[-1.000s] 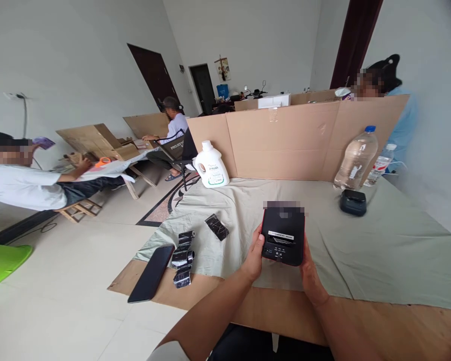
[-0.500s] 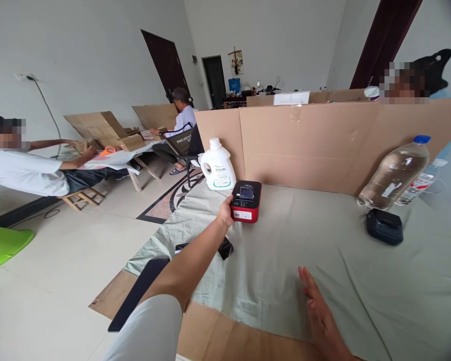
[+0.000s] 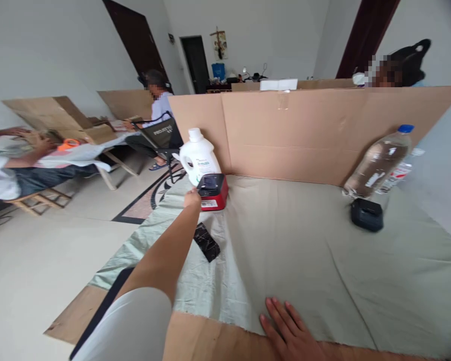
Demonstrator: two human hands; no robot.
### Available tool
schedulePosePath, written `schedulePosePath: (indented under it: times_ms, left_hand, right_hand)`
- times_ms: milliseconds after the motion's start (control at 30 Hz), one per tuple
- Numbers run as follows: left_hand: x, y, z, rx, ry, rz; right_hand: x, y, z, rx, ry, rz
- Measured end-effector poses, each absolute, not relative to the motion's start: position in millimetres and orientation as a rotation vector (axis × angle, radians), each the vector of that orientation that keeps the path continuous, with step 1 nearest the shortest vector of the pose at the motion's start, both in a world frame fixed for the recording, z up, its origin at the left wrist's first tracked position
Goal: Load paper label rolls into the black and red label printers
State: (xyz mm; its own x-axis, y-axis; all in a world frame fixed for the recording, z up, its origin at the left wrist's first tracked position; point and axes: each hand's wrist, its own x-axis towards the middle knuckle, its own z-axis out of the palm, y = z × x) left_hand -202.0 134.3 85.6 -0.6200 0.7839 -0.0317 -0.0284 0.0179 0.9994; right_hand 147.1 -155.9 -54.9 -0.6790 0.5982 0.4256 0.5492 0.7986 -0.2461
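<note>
- Head view: the left hand (image 3: 192, 198) reached far across the table (image 3: 304, 250) and lay against the near left side of a small red and black printer (image 3: 212, 191); whether its fingers gripped the box or only touched it could not be told.
- The printer stood upright on the pale green cloth (image 3: 285, 240), at the far left of the table, just in front of a white detergent jug (image 3: 197, 156) and close to the cardboard screen (image 3: 308, 130) that walled the far edge.
- The right hand (image 3: 291, 333) rested flat on the near edge of the table, fingers spread wide, holding nothing, well apart from the printer.
- A black marbled wallet (image 3: 206, 241) lay on the cloth just right of the left forearm, between the near edge and the printer.
- A dark phone (image 3: 108, 301) showed partly under the left arm and white sleeve, at the near left corner.
- At the far right, a tilted clear water bottle (image 3: 378, 161) with a blue cap leaned by the screen, and a small black case (image 3: 366, 214) sat just in front of it.
- Nothing stood between the right hand and the printer but bare cloth.
- Beyond the table, a person sat in a folding chair (image 3: 161, 138), another person's arms (image 3: 18, 145) worked at a low bench on the left, and a third person's head showed above the screen.
</note>
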Motion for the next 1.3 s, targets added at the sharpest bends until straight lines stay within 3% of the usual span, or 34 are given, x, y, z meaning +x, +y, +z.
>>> schedulePosePath:
  times_ms: [133,200,400,600,867,1000,1167,1300]
  left_hand:
    - [-155,118,67,1.172,2.141,1.625]
    - [-117,98,46,1.671,2.052,1.381]
    - [-14,7,-22,2.394,1.464,0.651]
    - [-6,-39,-24,2.584,1.278,0.400]
    - [-20,-72,11,2.584,0.592,0.210]
    - [-20,-70,12,2.551,0.462,0.213]
    - [-22,-65,6,2.457,0.498,0.411]
    - [-27,-60,6,2.211,1.043,0.882]
  right_hand:
    - [171,-157,-22,-0.786,-2.602,0.426]
    - [193,-128,-3,-0.941,-2.555,0.518]
    - [298,35,26,-1.996,-1.721,-0.168]
    - [369,93,24,-2.500,-1.304,-0.036]
    - [357,78,17,-2.422,-1.293,-0.068]
    - [309,46,13,-2.012,-1.641,-0.185]
    - [226,-26,7,-1.580,-2.085,-0.199]
    - [172,-78,6,-1.590,-2.118,-0.157]
